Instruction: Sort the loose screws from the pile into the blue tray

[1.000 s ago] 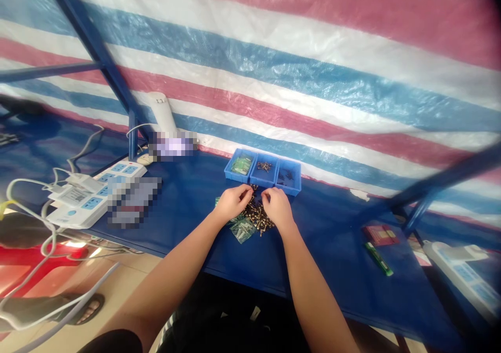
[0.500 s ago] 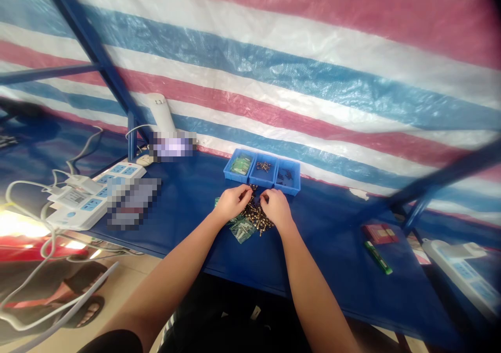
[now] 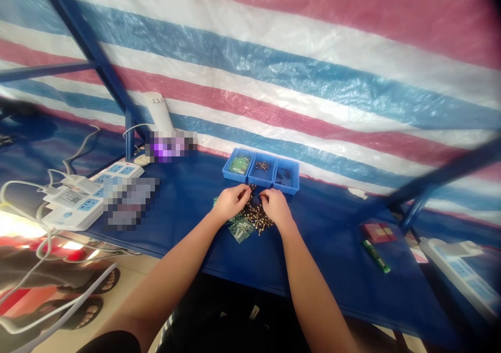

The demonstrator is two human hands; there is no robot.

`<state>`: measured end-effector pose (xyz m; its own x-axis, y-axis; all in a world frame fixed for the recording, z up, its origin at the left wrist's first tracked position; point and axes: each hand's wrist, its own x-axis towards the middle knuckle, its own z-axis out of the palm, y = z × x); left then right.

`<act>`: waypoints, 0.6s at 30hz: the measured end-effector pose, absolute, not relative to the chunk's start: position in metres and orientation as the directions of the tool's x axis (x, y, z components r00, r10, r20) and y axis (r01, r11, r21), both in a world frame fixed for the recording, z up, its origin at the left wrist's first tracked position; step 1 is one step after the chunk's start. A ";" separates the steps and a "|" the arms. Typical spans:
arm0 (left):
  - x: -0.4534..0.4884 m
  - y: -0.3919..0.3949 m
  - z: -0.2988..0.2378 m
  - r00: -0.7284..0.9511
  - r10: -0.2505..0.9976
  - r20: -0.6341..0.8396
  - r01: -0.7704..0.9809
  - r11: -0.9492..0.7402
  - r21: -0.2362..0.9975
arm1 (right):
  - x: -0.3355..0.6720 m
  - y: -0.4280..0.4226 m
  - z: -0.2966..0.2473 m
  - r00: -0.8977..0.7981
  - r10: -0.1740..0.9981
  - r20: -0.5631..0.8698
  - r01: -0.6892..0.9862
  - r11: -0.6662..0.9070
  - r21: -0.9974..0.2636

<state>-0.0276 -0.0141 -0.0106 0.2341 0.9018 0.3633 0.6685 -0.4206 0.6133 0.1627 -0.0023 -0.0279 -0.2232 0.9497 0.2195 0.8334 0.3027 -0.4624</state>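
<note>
My left hand and my right hand rest on the blue table, on either side of a heap of small brass and dark metal parts. Both hands have their fingers curled in a pinch over the top of the heap; what they pinch is too small to make out. A small clear bag of green parts lies at the near edge of the heap. Just behind stand three joined blue bins, each with a few small parts inside.
White power strips with plugs and cables lie at the left, another strip at the right edge. A red card and a green stick lie to the right. Blue frame posts stand before a striped tarp. A person's sandalled feet are lower left.
My hands have stayed on the heap, with only slight finger movement. The person's feet at the lower left have shifted to the right.
</note>
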 end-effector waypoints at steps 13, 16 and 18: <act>-0.029 -0.014 -0.011 0.232 0.896 0.379 0.668 -0.430 0.608 | 0.178 0.002 -0.029 -0.120 0.979 0.163 0.767 0.196 -0.610; -0.029 -0.014 -0.011 0.235 0.895 0.380 0.669 -0.433 0.605 | 0.180 0.002 -0.027 -0.153 0.980 0.125 0.768 0.198 -0.609; -0.029 -0.013 -0.011 0.236 0.894 0.381 0.670 -0.434 0.602 | 0.179 0.001 -0.026 -0.163 0.979 0.119 0.778 0.202 -0.595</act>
<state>-0.0287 -0.0135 -0.0115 0.2364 0.8937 0.3813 0.6705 -0.4340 0.6017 0.1793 0.0014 -0.0264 -0.1634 0.9793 0.1195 0.7780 0.2024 -0.5947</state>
